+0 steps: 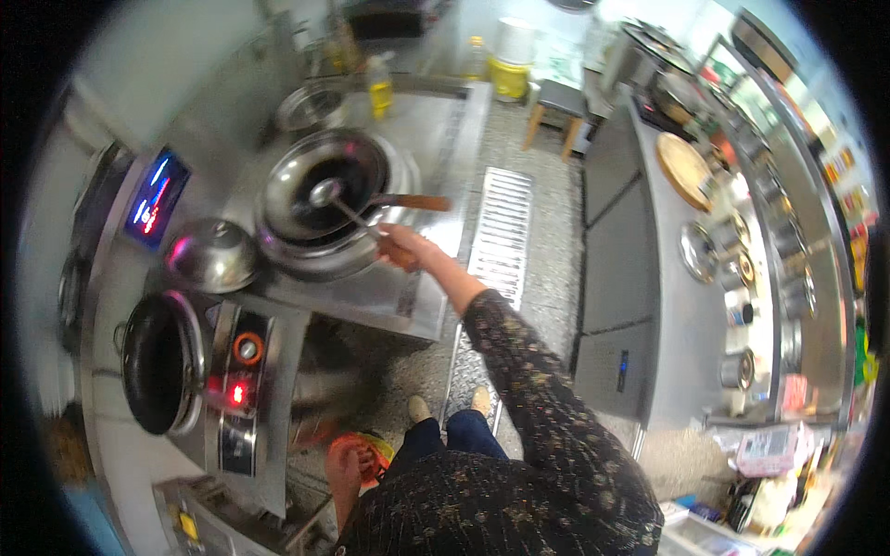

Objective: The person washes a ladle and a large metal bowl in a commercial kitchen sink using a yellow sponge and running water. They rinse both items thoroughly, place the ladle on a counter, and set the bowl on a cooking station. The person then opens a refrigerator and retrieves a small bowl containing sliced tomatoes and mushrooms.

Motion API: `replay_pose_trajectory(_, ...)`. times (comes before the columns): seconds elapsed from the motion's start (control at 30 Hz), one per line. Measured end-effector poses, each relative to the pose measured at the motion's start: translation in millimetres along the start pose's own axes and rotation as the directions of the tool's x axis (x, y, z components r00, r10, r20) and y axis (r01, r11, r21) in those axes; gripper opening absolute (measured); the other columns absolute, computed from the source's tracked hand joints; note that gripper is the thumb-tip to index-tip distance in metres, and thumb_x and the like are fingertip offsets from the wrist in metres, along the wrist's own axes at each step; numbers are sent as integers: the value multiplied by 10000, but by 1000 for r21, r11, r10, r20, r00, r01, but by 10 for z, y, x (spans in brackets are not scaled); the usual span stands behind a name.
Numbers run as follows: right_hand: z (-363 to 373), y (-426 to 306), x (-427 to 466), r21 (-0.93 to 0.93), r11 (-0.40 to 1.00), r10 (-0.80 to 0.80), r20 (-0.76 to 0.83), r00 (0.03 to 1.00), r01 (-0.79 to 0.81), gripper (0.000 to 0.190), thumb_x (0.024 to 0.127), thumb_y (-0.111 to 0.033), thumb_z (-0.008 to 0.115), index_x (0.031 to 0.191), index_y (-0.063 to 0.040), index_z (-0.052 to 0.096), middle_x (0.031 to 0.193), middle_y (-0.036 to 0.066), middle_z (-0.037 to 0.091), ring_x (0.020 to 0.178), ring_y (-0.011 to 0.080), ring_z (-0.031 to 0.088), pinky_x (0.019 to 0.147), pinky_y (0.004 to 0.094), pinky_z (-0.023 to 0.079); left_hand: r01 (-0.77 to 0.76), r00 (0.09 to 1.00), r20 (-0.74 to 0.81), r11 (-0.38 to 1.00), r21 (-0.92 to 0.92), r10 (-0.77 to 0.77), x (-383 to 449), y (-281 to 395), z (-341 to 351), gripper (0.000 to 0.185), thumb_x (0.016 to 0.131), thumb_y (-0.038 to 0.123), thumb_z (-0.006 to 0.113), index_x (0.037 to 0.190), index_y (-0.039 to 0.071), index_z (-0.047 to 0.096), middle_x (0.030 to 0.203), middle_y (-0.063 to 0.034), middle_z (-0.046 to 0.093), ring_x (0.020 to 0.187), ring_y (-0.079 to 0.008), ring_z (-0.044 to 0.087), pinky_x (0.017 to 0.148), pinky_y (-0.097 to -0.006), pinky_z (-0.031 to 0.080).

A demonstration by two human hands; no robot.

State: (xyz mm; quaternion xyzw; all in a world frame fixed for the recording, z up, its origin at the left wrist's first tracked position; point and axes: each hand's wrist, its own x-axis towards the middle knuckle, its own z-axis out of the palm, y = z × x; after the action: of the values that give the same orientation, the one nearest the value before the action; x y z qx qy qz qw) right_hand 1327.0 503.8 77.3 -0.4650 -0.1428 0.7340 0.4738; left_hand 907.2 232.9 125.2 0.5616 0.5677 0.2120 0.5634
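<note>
A metal ladle [325,192] with a wooden handle is held in my right hand [400,247], its bowl over the inside of a dark wok [351,154]. That wok sits on a round steel ring on the steel counter, its own wooden handle [424,202] pointing right, just above my hand. My left hand [350,462] is low, near my left hip, at an orange-red item [379,459], perhaps a basket or bowl. The hand is blurred, so whether it grips that item cannot be told.
Left of the wok stand a domed steel lid [214,257] and a black frying pan [156,361] on a cooker with a lit display [238,394]. Beyond the wok are a steel bowl [313,110] and an oil bottle [379,90]. A counter [678,278] with containers runs along the right.
</note>
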Motion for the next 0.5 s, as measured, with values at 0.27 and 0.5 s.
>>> replay_pose_trajectory(0.27, -694, 276, -971, 116, 982, -156, 77, 985, 146, 747, 1030, -492, 402, 1401, 144, 270, 945, 334, 662, 610, 243, 699, 475, 267, 584, 79, 990, 118, 997, -7, -78, 188, 58, 210, 190, 1020, 123, 497, 1134, 20, 609, 979, -124, 676, 833, -190, 689, 696, -318, 569)
replay_pose_trajectory(0.5, -1334, 1547, -2559, 85, 972, -210, -126, 970, 221, 629, 1038, -436, 441, 1362, 102, 405, 890, 214, 710, 622, 201, 692, 461, 269, 544, -79, 925, 374, 997, 28, 63, 671, 596, 662, 172, 1011, 135, 528, 1117, 33, 618, 958, -93, 678, 823, -167, 690, 666, -287, 561)
